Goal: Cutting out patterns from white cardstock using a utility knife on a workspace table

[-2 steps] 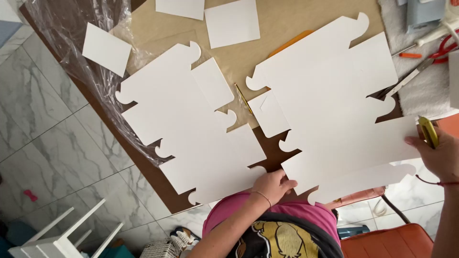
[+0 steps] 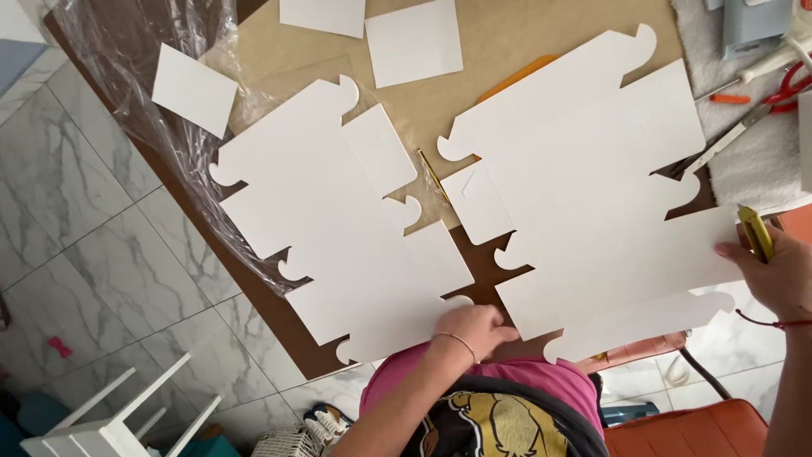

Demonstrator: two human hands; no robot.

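Two large white card cut-outs with hooked tabs lie side by side on a brown table (image 2: 279, 317). My left hand (image 2: 475, 328), with a thin bracelet on the wrist, is curled at the near edge between them. Its fingertips are on the lower left corner of the right cut-out (image 2: 592, 186), and its back touches the left cut-out (image 2: 330, 220). My right hand (image 2: 774, 275) holds a yellow utility knife (image 2: 755, 232) at the right cut-out's right edge, thumb on the card.
Small white card squares (image 2: 414, 41) (image 2: 193, 89) lie at the far side on tan paper, beside crumpled clear plastic film (image 2: 127, 51). Red-handled scissors (image 2: 791, 85) and tools lie on a white cloth at top right. An orange chair (image 2: 694, 427) and a white stool (image 2: 118, 423) stand on the marble floor.
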